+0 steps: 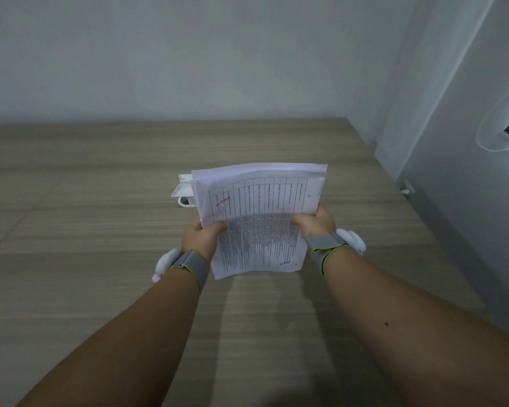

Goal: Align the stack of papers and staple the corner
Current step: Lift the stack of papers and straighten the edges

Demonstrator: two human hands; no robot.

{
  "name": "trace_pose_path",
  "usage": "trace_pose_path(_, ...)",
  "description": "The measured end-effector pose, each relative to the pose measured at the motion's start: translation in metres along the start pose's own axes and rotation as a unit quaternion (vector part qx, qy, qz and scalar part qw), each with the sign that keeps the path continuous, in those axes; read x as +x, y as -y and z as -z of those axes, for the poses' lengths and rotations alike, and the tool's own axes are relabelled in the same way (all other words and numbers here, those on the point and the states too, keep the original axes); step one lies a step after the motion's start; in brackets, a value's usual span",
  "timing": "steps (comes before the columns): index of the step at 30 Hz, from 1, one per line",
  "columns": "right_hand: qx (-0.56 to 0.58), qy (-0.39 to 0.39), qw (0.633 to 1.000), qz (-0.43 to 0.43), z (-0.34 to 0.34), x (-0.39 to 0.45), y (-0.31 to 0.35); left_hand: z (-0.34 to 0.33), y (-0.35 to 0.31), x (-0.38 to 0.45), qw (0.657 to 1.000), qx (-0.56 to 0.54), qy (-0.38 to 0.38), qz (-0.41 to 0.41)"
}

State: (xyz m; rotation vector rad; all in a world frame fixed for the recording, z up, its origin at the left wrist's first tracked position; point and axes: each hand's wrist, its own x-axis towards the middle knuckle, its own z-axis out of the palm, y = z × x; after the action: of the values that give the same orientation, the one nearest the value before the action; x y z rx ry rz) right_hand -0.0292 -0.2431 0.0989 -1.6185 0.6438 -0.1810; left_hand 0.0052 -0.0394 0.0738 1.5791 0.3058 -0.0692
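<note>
Stack of white printed paper sheets [256,218] held above wood-grain table [86,201], left hand [202,237] and right hand [316,221] fingers clamped on its side edges, white plastic stapler [183,190] partly hidden behind the stack's left edge

1. I observed the stack of papers [257,218] held above the wooden table [86,201], printed side up.
2. The left hand [202,237] gripped its left edge; the right hand [316,223] gripped its right edge.
3. A white object [184,192] lay on the table, partly hidden behind the stack.
</note>
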Motion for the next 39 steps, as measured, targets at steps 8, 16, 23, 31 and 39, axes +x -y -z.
trace_pose_path(8, 0.027, -0.043, 0.998, 0.032, -0.008, -0.001, 0.007, -0.007, -0.009, -0.001, 1.0, 0.004, -0.009, -0.023)
trace_pose_path(16, -0.014, -0.031, 0.999, -0.017, -0.008, -0.001, -0.012, -0.007, 0.013, -0.002, 0.999, 0.027, -0.018, 0.019)
trace_pose_path(23, -0.036, -0.004, 0.999, -0.031, -0.007, 0.003, -0.018, -0.007, 0.019, -0.003, 0.997, 0.062, -0.011, 0.032)
trace_pose_path(31, -0.064, -0.027, 0.997, -0.013, -0.011, 0.009, -0.026, -0.009, 0.02, -0.005, 0.995, 0.089, -0.011, 0.03)
trace_pose_path(39, -0.077, -0.114, 0.989, 0.047, -0.009, 0.016, -0.004, -0.004, 0.005, 0.0, 0.971, 0.231, -0.039, -0.044)
